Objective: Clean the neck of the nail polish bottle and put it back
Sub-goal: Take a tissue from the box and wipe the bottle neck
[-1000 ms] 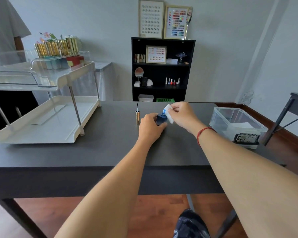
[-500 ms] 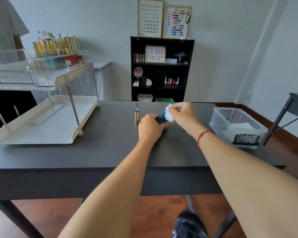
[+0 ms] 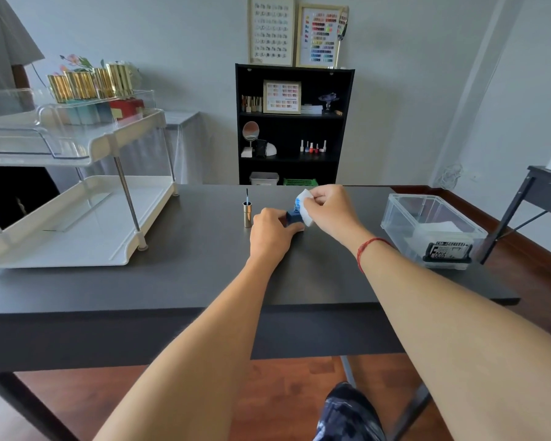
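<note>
A dark blue nail polish bottle stands on the dark table, its threaded neck bare. My left hand grips the bottle's body from the near side. My right hand pinches a white wipe, stained blue, against the right side of the neck. The bottle's gold cap stands upside down just left of my left hand, brush pointing up.
A white two-tier rack fills the table's left side, with gold-capped bottles on its top tier. A clear plastic bin holding wipes sits at the right. A black shelf stands behind the table.
My right hand has shifted the wipe slightly up and around the bottle neck. The left hand and the cap have stayed in place.
</note>
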{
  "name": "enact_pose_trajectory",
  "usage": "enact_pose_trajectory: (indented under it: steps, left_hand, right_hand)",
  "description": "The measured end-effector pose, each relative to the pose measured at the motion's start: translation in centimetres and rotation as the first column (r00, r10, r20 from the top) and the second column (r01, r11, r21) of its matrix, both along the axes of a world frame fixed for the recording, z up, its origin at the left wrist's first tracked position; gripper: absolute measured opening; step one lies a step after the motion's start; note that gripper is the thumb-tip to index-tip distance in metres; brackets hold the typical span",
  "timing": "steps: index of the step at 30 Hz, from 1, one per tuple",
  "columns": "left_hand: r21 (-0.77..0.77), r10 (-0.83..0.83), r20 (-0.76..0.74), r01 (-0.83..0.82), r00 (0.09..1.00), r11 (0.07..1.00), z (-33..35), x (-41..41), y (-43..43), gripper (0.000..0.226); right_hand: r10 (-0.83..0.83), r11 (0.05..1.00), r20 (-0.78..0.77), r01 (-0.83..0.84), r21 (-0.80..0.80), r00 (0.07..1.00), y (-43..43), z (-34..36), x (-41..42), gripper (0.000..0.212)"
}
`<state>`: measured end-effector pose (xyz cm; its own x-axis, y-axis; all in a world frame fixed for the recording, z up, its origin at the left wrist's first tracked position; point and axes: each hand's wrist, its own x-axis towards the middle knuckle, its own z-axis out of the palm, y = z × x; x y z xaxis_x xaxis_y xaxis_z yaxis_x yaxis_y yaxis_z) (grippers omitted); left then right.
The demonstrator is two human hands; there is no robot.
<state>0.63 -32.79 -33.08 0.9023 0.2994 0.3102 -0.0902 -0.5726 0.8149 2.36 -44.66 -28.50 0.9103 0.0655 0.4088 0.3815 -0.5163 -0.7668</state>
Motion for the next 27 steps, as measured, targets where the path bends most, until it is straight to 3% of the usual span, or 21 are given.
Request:
enact_pose_trajectory:
  steps: [8, 15, 21, 27]
  left_hand:
    - [0.010, -0.005, -0.006, 0.005, 1.000, 1.000, 0.0, -0.1, 0.1, 0.030]
    - [0.021, -0.019, -0.013, 0.020, 1.000, 1.000, 0.2, -0.3, 0.0, 0.025]
    - [0.066, -0.023, -0.021, 0.024, 1.000, 0.998, 0.3, -0.6, -0.1, 0.026]
    - [0.165, -0.023, -0.032, 0.028, 0.999, 0.986, 0.5, -0.9, -0.2, 0.029]
  right_hand:
    - [-0.042, 0.991, -0.077, 0.051, 0.126, 0.996, -0.9, 0.7, 0.2, 0.016]
    - [0.065, 0.998, -0.102, -0.065, 0.001, 0.993, -0.3, 0.3, 0.1, 0.025]
    - [0.015, 0.998, -0.083, -0.010, 0.060, 0.996, -1.0, 0.8, -0.1, 0.019]
    - [0.028, 1.000, -0.017, -0.029, -0.012, 0.999, -0.9, 0.3, -0.5, 0.024]
